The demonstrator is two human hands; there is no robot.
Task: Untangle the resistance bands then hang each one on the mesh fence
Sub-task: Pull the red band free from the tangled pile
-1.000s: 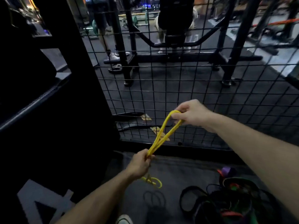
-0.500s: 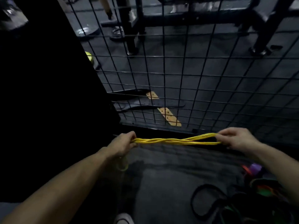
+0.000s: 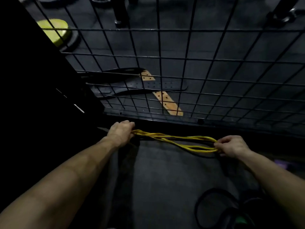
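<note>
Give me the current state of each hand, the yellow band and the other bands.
left hand: grips the band's left end
right hand: grips its right end
yellow band: strands crossed, not yet hung
mesh fence: no band on it
black band: on the floor

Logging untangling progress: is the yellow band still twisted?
Twisted: the yellow band strands cross over each other between the left hand and right hand.

A second ago the right hand (image 3: 233,146) held one end of the yellow band (image 3: 175,141) up high in front of the mesh fence (image 3: 181,58). Now that hand is down low, below the fence's bottom bar. The left hand (image 3: 121,133) has moved up close to that bar. The band now lies stretched flat between them, its strands twisted over each other.
</note>
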